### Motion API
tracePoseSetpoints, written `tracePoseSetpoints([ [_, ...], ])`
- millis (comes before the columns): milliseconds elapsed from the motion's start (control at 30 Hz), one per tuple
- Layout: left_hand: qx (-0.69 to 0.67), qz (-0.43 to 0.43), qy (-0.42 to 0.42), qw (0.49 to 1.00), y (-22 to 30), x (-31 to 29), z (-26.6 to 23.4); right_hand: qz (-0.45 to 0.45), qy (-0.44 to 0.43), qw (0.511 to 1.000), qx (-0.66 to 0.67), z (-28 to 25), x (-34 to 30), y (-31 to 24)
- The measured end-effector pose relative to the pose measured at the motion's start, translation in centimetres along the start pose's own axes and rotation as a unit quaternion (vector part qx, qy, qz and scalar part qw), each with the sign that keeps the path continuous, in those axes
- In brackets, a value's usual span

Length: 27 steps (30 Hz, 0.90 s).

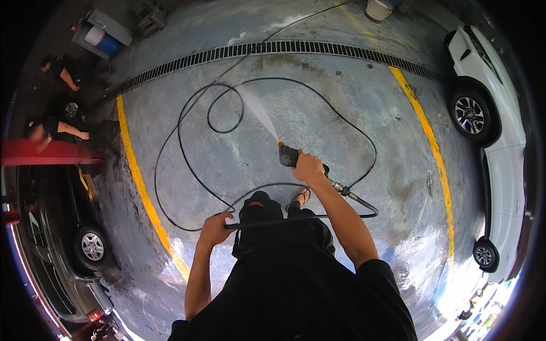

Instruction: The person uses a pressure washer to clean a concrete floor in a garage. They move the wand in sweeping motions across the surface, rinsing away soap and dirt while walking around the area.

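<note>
My right hand grips a black pressure-washer gun with a brass nozzle, and a fan of water sprays from it onto the wet concrete floor. My left hand holds the black hose where it runs across in front of my body. From there the hose loops in wide coils over the floor ahead of me. I wear black clothes, and one sandalled foot shows below.
A white car stands at the right and a dark car at the left. Yellow lines mark the bay, with a drain grate across its far end. Two people crouch at the far left. A white bucket sits far back.
</note>
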<state>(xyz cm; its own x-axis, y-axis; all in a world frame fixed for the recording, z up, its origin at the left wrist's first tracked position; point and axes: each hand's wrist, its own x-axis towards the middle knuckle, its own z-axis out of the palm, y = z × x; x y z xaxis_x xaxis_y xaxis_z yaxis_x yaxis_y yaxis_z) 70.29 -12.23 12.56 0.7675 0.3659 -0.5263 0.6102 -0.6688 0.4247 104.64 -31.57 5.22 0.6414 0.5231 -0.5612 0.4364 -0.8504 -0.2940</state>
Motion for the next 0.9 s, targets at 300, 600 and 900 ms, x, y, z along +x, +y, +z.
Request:
tracePoseSetpoints([
  [300, 0.006, 0.011, -0.020, 1.000, -1.6, 10.5, -6.2, 0.083, 0.030, 0.995, 0.038, -5.8, 9.8, -0.6],
  [600, -0.002, 0.097, -0.082, 0.992, -4.4, 27.2, -17.9, 0.190, 0.061, 0.978, 0.058, -12.1, 17.6, -1.7],
  [900, 0.038, 0.173, -0.112, 0.978, -2.3, 38.5, -26.4, 0.353, 0.100, 0.921, 0.130, -11.6, 11.9, 4.7],
])
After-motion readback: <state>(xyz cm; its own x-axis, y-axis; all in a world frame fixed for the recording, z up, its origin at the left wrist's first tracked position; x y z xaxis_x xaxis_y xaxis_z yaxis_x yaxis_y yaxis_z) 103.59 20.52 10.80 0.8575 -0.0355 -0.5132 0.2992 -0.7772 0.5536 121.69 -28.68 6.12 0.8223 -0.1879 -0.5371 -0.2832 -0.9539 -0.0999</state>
